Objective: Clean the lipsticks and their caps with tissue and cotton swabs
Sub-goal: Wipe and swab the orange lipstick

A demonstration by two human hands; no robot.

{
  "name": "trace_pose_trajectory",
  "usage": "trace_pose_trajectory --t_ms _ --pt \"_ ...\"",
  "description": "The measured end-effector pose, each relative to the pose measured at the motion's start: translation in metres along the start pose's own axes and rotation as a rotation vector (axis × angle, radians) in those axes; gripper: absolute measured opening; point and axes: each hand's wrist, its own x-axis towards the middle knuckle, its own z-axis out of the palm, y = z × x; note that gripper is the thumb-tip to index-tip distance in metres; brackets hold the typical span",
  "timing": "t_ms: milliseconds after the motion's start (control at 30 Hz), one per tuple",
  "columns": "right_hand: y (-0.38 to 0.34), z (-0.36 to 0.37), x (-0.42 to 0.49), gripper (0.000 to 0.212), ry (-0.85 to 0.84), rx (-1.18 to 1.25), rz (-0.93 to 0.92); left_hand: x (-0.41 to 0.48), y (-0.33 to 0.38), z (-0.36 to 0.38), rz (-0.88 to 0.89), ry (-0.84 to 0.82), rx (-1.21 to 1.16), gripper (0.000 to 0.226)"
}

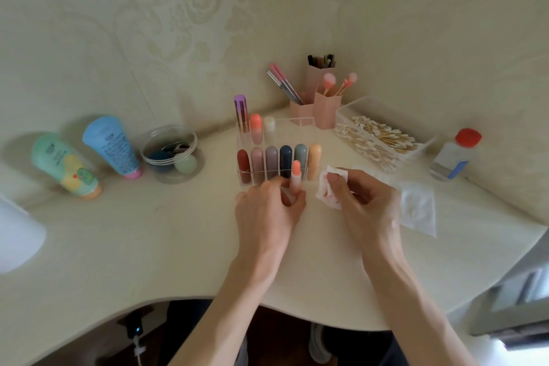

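My left hand (pixel 267 211) grips a coral-orange lipstick (pixel 296 175) upright by its lower end, just in front of the clear lipstick rack (pixel 246 178). My right hand (pixel 365 202) pinches a white tissue (pixel 328 192) stained red, a short way right of the lipstick and not touching it. The rack holds several capped lipsticks in red, pink, mauve, navy, grey-blue and peach, with a purple tube (pixel 241 111), a coral one and a white one behind. A clear tray of cotton swabs (pixel 377 137) sits at the back right.
Another white tissue (pixel 417 208) lies right of my right hand. A red-capped bottle (pixel 456 154) stands far right. Pink brush holders (pixel 320 104) are at the back. A round clear tub (pixel 170 154) and two tubes (pixel 89 157) are at left.
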Motion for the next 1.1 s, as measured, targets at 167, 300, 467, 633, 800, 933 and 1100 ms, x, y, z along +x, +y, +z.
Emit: trace_pose_trajectory --t_ms 167,300,467,633,800,933,1100 --pt "0.001 0.000 0.000 0.021 -0.004 0.005 -0.001 -0.001 0.001 0.000 -0.002 -0.010 -0.006 0.046" --pt "0.000 0.001 0.000 0.028 -0.002 0.005 -0.005 -0.001 -0.001 0.001 -0.005 0.001 -0.007 0.047" --pt "-0.003 0.001 -0.001 0.026 0.010 -0.027 0.005 -0.003 0.000 -0.004 -0.018 -0.030 -0.059 0.039" --pt "-0.013 0.000 -0.005 0.027 0.028 -0.015 0.023 -0.019 -0.013 -0.032 0.086 0.114 -0.153 0.015" --pt "-0.015 0.004 -0.011 0.017 -0.218 -0.004 -0.112 -0.024 -0.049 -0.058 0.038 0.270 -0.114 0.019" --pt "-0.007 0.010 -0.013 0.014 -0.411 -0.091 -0.222 -0.020 -0.066 -0.053 0.003 0.089 -0.020 0.043" --pt "0.002 0.011 -0.011 0.011 -0.501 -0.127 -0.254 -0.016 -0.072 -0.051 -0.025 0.036 -0.065 0.017"
